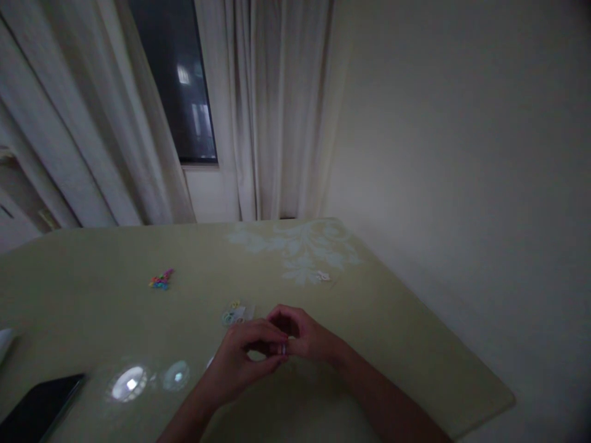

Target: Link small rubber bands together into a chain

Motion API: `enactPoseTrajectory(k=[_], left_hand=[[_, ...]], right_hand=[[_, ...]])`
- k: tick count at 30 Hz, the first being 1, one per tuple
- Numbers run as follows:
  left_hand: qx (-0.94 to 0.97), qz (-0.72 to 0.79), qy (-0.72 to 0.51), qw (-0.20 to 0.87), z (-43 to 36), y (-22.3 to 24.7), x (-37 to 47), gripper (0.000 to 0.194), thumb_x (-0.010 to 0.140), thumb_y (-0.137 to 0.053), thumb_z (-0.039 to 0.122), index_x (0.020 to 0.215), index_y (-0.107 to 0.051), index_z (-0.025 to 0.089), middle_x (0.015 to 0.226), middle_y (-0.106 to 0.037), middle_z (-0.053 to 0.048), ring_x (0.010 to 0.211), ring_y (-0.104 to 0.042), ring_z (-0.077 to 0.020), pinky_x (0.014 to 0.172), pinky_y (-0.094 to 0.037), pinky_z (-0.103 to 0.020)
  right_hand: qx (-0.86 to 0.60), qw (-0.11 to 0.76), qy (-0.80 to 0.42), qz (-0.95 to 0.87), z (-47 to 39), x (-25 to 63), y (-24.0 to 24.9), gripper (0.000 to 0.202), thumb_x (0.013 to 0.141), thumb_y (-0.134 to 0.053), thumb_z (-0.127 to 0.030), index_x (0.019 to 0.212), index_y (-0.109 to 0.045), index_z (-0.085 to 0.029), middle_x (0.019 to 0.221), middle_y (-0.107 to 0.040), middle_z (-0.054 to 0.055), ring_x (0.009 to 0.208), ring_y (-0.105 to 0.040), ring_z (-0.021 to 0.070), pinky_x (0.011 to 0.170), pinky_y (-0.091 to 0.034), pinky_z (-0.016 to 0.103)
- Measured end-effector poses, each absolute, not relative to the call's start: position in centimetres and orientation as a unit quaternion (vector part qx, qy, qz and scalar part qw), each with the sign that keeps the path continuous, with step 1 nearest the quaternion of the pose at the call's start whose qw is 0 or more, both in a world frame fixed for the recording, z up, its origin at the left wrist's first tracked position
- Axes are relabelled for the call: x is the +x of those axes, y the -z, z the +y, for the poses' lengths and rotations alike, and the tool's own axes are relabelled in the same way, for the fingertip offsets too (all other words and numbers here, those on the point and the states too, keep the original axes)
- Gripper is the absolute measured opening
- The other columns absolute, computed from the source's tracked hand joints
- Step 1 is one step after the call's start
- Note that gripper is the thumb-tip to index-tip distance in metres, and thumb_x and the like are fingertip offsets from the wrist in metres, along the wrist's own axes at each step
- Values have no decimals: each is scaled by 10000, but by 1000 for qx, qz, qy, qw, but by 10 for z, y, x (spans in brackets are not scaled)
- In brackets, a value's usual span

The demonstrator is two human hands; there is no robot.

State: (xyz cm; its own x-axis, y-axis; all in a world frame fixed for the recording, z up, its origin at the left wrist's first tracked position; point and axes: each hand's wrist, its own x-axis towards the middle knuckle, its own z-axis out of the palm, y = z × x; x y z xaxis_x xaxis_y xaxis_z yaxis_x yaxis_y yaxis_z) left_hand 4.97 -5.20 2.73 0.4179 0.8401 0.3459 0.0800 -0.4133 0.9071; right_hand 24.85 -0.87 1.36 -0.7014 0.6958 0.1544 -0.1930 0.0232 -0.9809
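Observation:
My left hand [247,354] and my right hand [305,335] meet above the near part of the table. Between their fingertips is a small pale item [283,349], too small and dim to name; thumb and fingers of both hands close in on it. Just beyond my left hand lies a clear packet [237,314] with small yellow, green and white rings. A little pile of brightly coloured small pieces [161,280] lies farther off to the left. To the right of the hands, farther back, there is a small white item [323,276].
The glossy pale green table [106,258] carries a white floral pattern [300,246]. A dark flat device [39,406] lies at the near left, with a white object [5,341] beyond it. Curtains [277,111] hang behind, and a wall [462,154] runs along the right.

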Motion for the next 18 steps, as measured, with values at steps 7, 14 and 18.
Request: enactPoseTrajectory(k=[7,14,18], left_hand=[[724,307,-447,426,-53,-35,48,79,859,-788,200,937,-797,201,927,-798,-69,851,-759,-192,743,-631,-270],[729,308,-459,405,-50,-27,47,284,848,-826,251,1130,-791,260,1115,-800,-88,989,-767,-227,803,-645,-298],[748,312,-448,376,-49,-27,48,188,856,-820,245,1042,-825,270,1032,-828,-69,970,-781,-224,800,-634,-279]], right_hand=[[-186,322,-706,-603,-10,249,-17,509,755,-912,-440,1096,-640,-178,971,-671,31,879,-645,167,869,-484,327],[-200,337,-685,-614,-10,249,-18,441,795,-890,-399,1094,-659,-171,1003,-679,46,920,-654,178,890,-486,333],[-211,335,-678,-620,-8,250,-13,441,771,-905,-383,1071,-658,-175,990,-693,42,896,-663,181,869,-493,334]])
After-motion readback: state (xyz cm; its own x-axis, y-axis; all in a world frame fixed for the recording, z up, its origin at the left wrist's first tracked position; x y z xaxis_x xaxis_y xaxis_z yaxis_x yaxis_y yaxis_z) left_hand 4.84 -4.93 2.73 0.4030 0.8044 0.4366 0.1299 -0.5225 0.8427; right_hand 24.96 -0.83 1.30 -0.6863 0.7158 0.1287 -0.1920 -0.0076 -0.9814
